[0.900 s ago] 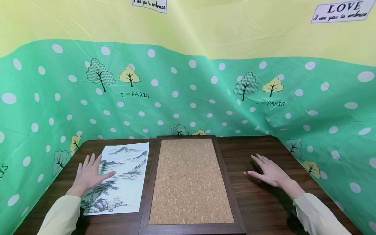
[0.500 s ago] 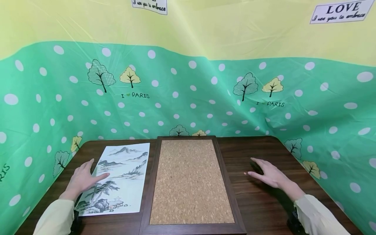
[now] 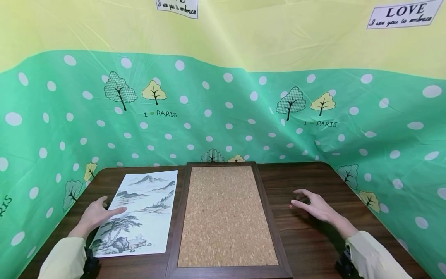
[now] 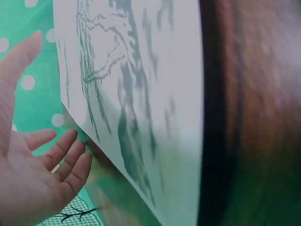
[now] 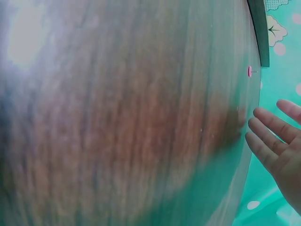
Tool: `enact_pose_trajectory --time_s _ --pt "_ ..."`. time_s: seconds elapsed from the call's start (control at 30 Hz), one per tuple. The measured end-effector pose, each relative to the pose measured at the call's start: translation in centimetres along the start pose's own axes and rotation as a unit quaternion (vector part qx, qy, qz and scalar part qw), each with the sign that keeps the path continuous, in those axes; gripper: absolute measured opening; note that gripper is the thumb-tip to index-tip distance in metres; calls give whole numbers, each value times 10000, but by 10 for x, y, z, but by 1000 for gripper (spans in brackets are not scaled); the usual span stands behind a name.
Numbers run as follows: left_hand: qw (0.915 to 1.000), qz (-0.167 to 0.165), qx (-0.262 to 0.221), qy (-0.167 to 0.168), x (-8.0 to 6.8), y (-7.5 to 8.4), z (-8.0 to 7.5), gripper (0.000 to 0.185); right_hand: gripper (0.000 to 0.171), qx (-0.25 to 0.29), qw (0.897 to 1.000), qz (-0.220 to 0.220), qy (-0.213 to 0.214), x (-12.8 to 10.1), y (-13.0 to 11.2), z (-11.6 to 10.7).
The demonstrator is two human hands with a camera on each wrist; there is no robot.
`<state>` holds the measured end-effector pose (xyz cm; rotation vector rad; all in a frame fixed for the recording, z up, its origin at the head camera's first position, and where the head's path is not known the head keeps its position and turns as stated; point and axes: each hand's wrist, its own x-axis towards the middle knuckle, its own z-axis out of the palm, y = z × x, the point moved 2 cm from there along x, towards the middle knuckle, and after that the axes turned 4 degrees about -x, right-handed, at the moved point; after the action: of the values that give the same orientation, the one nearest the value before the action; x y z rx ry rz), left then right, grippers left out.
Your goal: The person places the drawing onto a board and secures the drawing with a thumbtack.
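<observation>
My left hand (image 3: 93, 217) is at the left edge of a white sheet (image 3: 158, 221) printed with an ink landscape. Its thumb stretches over the sheet, and the fingers (image 4: 70, 162) bend loosely; I cannot tell whether they touch the paper. To the right of the sheet lies a cork board (image 3: 226, 217) in a dark frame. My right hand (image 3: 318, 207) is beyond the board, with thumb and fingers apart and nothing held between them. Just off its thumb is a small pink push pin (image 5: 250, 71) on the table, a tiny spot in the head view.
The dark wooden table (image 3: 292, 248) carries the sheet and the board side by side. A green and yellow patterned curtain (image 3: 223, 97) hangs right behind the table's far edge and down both sides. The board's raised frame (image 3: 266, 217) separates the two hands.
My left hand has drawn back leftward and nearer, its spread fingers now bent, uncovering more of the sheet. My right hand has shifted slightly toward the pin, with its fingers bending.
</observation>
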<state>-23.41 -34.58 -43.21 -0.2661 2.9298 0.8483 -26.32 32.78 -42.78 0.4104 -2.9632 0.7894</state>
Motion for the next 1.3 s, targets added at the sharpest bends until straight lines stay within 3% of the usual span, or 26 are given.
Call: enact_pose_trajectory --time_s 0.37,0.63,0.83,1.03,1.3 --pt "9963 -556 -618 -220 5 -4 0 117 26 648 9977 89 -196 4 3 7" --pt "9965 -652 -482 -187 3 -4 2 110 16 920 9946 -281 -390 7 7 11" --pt "9959 -802 -415 6 1 2 3 92 13 792 9962 -187 -319 10 8 14" --pt "9910 -1134 -691 178 -3 9 4 72 8 473 9987 -43 -173 12 6 15" --pt "9885 -1281 -700 392 -5 11 6 64 5 309 9994 -38 -130 12 6 17"
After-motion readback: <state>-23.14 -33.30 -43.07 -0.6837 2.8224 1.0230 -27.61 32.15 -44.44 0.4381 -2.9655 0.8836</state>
